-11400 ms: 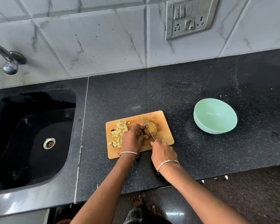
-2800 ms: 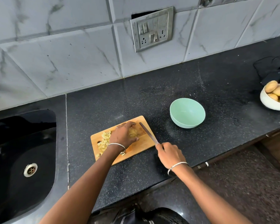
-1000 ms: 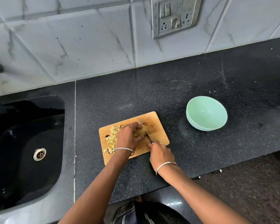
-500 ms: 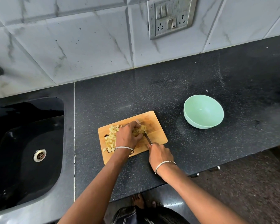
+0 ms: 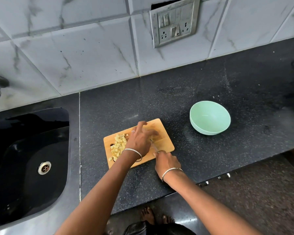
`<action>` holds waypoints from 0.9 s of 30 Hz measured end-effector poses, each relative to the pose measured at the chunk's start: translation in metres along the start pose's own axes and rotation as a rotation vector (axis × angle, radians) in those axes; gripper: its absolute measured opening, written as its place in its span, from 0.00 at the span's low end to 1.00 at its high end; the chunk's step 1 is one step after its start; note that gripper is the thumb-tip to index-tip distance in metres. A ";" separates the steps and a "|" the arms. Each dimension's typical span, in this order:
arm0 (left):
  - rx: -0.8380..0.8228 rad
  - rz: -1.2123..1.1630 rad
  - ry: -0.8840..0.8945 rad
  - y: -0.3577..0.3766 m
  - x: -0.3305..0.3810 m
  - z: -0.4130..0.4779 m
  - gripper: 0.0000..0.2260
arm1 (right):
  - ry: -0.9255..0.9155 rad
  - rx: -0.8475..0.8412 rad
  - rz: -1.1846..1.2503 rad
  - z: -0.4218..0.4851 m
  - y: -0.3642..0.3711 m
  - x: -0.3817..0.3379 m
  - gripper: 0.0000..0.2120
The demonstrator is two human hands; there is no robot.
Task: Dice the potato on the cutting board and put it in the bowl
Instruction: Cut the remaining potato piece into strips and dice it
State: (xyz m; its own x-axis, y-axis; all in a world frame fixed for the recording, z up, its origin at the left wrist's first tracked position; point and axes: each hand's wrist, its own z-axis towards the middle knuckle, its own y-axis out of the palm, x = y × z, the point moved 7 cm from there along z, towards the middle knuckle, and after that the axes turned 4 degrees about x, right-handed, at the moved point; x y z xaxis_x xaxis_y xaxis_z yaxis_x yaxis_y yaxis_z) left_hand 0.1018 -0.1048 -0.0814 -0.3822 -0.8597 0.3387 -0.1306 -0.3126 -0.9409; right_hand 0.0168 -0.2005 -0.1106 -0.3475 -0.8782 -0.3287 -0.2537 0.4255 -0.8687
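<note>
Dark counter point(image 5: 176, 102) shows between cutting board point(image 5: 165, 145) and bowl point(image 5: 209, 131); left grip point(image 5: 139, 141) spread, right grip point(image 5: 166, 162) clasping knife point(image 5: 154, 146).

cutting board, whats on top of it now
On the left of the board lie potato dice. The left hand covers the middle, so any uncut potato under it is hidden. The right hand holds a knife, its blade partly covered.

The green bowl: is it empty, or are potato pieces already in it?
Empty. The green bowl shows only its bare, smooth inside; the diced potato lies in a pile on the cutting board.
</note>
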 end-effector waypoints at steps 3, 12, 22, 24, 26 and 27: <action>-0.126 0.137 0.093 0.002 0.003 0.007 0.17 | -0.001 -0.004 0.018 -0.002 -0.001 -0.003 0.19; -0.306 0.222 0.198 0.003 0.010 0.018 0.18 | 0.004 -0.004 0.042 -0.004 -0.003 0.001 0.20; -0.341 0.155 0.194 0.001 0.006 0.018 0.16 | -0.033 0.002 -0.008 -0.022 0.001 0.023 0.22; -0.346 0.141 0.194 0.002 0.005 0.018 0.15 | -0.042 -0.033 -0.017 -0.029 -0.002 0.036 0.22; -0.358 0.113 0.191 0.003 0.004 0.018 0.15 | -0.040 -0.105 -0.015 -0.033 -0.011 0.053 0.23; -0.364 0.089 0.183 0.004 0.003 0.019 0.15 | -0.035 -0.148 -0.018 -0.033 -0.018 0.063 0.22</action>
State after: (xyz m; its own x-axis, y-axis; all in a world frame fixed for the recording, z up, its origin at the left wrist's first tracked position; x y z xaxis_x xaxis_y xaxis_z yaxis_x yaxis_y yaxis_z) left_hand 0.1172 -0.1163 -0.0837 -0.5585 -0.7807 0.2804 -0.3923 -0.0493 -0.9185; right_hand -0.0300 -0.2562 -0.1035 -0.3103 -0.8920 -0.3286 -0.3908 0.4348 -0.8113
